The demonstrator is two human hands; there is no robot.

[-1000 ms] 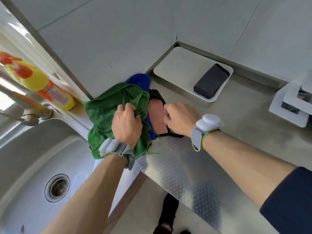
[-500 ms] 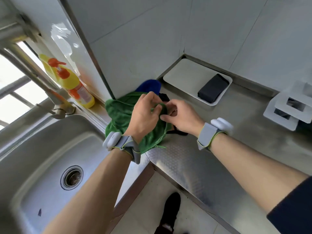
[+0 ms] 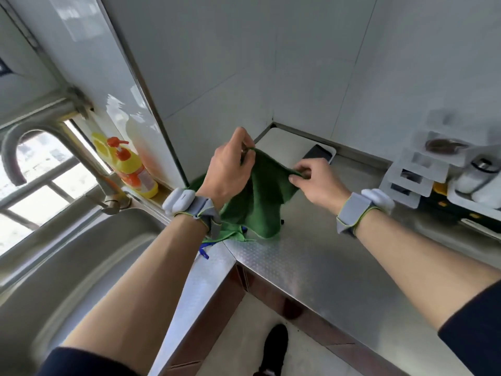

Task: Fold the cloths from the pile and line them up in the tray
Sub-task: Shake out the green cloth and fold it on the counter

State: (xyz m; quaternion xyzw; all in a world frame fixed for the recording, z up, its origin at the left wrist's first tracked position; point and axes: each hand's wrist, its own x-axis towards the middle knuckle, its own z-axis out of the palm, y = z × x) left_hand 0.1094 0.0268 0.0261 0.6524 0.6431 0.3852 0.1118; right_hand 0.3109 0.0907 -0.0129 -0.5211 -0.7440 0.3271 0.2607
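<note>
green cloth (image 3: 260, 196) held up over the worktop (image 3: 298, 270) corner, hanging from its top edge, lower hem down at the surface next to the sink (image 3: 81, 253). left hand (image 3: 227, 172) fingers clamped on one top corner, right hand (image 3: 317, 183) fingers pinching the top edge further along, cloth stretched between them. blue scrap (image 3: 204, 253) pokes out under the hem. tray (image 3: 287, 139) sits behind in the wall corner, dark flat item (image 3: 317, 157) in it. yellow pump bottle (image 3: 132, 172) on the ledge by the tap (image 3: 16, 150)
</note>
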